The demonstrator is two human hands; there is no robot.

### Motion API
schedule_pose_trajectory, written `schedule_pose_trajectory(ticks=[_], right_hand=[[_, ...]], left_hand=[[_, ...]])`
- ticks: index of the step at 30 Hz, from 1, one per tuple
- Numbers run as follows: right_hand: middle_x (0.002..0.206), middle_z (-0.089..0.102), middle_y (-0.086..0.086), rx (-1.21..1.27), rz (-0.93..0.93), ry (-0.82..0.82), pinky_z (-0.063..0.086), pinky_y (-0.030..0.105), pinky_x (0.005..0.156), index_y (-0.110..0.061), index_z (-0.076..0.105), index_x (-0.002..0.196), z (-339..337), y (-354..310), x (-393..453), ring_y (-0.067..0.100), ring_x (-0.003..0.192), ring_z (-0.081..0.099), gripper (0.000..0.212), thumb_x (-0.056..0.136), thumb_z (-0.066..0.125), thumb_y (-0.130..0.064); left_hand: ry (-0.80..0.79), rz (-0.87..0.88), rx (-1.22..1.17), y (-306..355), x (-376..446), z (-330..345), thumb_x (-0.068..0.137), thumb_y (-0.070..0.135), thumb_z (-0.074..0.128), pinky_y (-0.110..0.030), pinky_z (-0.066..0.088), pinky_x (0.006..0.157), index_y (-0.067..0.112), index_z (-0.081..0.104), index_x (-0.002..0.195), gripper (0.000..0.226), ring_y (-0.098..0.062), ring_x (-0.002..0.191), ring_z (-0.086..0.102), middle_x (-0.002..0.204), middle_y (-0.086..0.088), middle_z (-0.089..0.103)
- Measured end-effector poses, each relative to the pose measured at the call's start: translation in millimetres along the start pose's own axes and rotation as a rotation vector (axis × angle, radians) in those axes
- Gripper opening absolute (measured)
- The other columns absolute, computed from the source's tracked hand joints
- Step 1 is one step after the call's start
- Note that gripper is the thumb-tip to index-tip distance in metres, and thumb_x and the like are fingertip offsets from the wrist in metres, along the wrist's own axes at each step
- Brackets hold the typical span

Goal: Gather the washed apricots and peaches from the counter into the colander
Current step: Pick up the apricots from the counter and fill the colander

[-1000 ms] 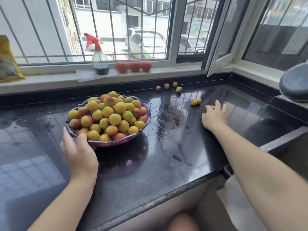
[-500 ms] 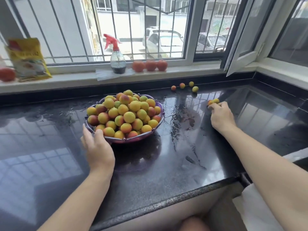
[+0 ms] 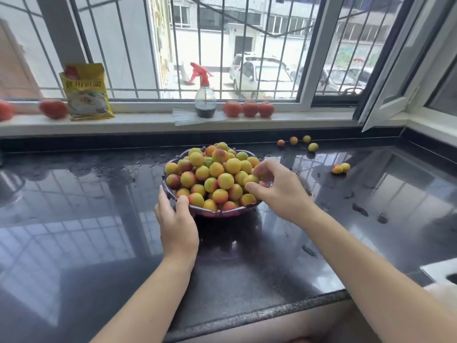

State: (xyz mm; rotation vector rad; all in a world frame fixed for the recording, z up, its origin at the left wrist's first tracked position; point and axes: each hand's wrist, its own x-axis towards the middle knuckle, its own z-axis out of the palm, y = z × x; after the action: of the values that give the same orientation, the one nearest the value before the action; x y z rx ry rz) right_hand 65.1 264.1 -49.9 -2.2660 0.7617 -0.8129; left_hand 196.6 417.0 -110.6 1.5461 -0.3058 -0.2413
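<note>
Dropping fruit into the colander point(image 3: 173, 191) right now, only one camera on my head so that's the single view you get. My right hand point(image 3: 277, 191) is over the right side of the heap, thumb and fingers curled around one small apricot point(image 3: 251, 179), basically pinching it just above the pile. I honestly can't tell if it has touched the others yet or if there's a second one tucked behind my fingers, the palm hides that bit. My left hand point(image 3: 178, 224) is bracing the near rim, fingers curled over the edge so the thing doesn't slide on the wet counter point(image 3: 99, 243).

Progress-wise: the colander is heaped, way over the rim, so I'd say most of the job is done. What's left, as far as I can see: a pair of apricots point(image 3: 340, 168) sitting together off to the right, well apart from the colander, and four more point(image 3: 298, 142) strung out along the back edge under the sill. So six loose ones on the counter.

Three bigger reddish fruits point(image 3: 249, 108) sit on the windowsill beside the spray bottle point(image 3: 205, 100), and two more point(image 3: 53, 108) near the yellow packet point(image 3: 86, 92). Might be the peaches, might be tomatoes, and they're not on the counter anyway.
</note>
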Motion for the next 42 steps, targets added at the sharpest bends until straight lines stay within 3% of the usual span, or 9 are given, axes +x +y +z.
schedule_pose_trajectory(ticks=[3,10,18,27,31,34,37,39,42], right_hand=[[0.088,0.060,-0.006,-0.085,0.026,-0.035,0.047,0.028,0.076,-0.023,0.061,0.097,3,-2,-2,0.012,0.081,0.056,0.024,0.083,0.079,-0.027],[0.087,0.058,-0.010,-0.157,0.008,-0.035,0.041,0.015,0.067,-0.027,0.059,0.098,3,-3,-2,0.004,0.076,0.052,0.022,0.085,0.076,-0.027],[0.091,0.063,-0.007,-0.160,-0.012,-0.008,0.045,0.021,0.072,-0.027,0.068,0.105,6,-1,-5,0.006,0.078,0.057,0.020,0.086,0.076,-0.028],[0.098,0.065,-0.011,-0.083,0.034,-0.009,0.051,0.023,0.079,-0.027,0.061,0.118,5,4,-3,0.006,0.087,0.062,0.037,0.087,0.075,-0.040],[0.102,0.067,-0.010,0.078,0.071,0.245,0.050,0.018,0.080,-0.023,0.066,0.112,-7,31,5,0.004,0.091,0.062,0.020,0.095,0.066,-0.033],[0.110,0.065,0.001,-0.086,0.215,0.327,0.049,0.034,0.093,-0.017,0.067,0.112,-21,86,21,0.018,0.101,0.062,0.019,0.095,0.060,-0.022],[0.131,0.052,0.013,-0.386,0.360,0.211,0.038,0.041,0.109,-0.011,0.063,0.126,-38,144,33,0.033,0.124,0.049,0.033,0.096,0.054,-0.019],[0.144,0.041,0.013,-0.541,0.417,0.153,0.034,0.044,0.111,-0.012,0.057,0.136,-48,168,40,0.037,0.131,0.039,0.039,0.099,0.052,-0.023],[0.157,0.027,0.009,-0.654,0.435,0.122,0.034,0.048,0.110,-0.018,0.049,0.144,-59,185,56,0.038,0.136,0.031,0.045,0.101,0.047,-0.030]], left_hand=[[0.002,-0.003,-0.005,-2,1,-2,0.108,0.040,0.044,-0.035,0.039,0.102,0.032,0.029,0.166,0.060,-0.017,0.141,0.045,0.160,0.001,0.038],[-0.012,-0.015,-0.011,-2,1,-4,0.092,0.054,0.039,-0.046,0.043,0.115,0.037,0.030,0.164,0.075,-0.018,0.142,0.046,0.159,0.005,0.040],[-0.024,-0.020,-0.039,0,-1,-5,0.090,0.059,0.041,-0.056,0.045,0.117,0.042,0.029,0.163,0.076,-0.019,0.144,0.047,0.161,0.007,0.038],[-0.034,-0.006,-0.104,-3,0,-4,0.090,0.056,0.046,-0.052,0.050,0.113,0.041,0.031,0.162,0.075,-0.019,0.144,0.049,0.162,0.007,0.039],[-0.024,0.003,-0.150,-9,6,-3,0.087,0.059,0.049,-0.052,0.049,0.115,0.045,0.038,0.158,0.073,-0.019,0.142,0.052,0.157,0.011,0.049],[-0.009,0.009,-0.117,-11,5,-1,0.095,0.052,0.046,-0.051,0.048,0.116,0.041,0.039,0.158,0.064,-0.018,0.140,0.054,0.154,0.011,0.054],[0.041,0.047,-0.039,-8,5,9,0.107,0.041,0.037,-0.045,0.039,0.122,0.034,0.027,0.165,0.059,-0.021,0.146,0.046,0.163,0.005,0.045],[0.092,0.035,-0.002,-8,7,19,0.111,0.034,0.033,-0.033,0.035,0.115,0.032,0.021,0.167,0.057,-0.023,0.147,0.044,0.167,0.003,0.040],[0.146,0.039,-0.013,-8,9,25,0.112,0.033,0.031,-0.036,0.035,0.113,0.034,0.021,0.167,0.056,-0.023,0.147,0.042,0.167,0.005,0.039]])
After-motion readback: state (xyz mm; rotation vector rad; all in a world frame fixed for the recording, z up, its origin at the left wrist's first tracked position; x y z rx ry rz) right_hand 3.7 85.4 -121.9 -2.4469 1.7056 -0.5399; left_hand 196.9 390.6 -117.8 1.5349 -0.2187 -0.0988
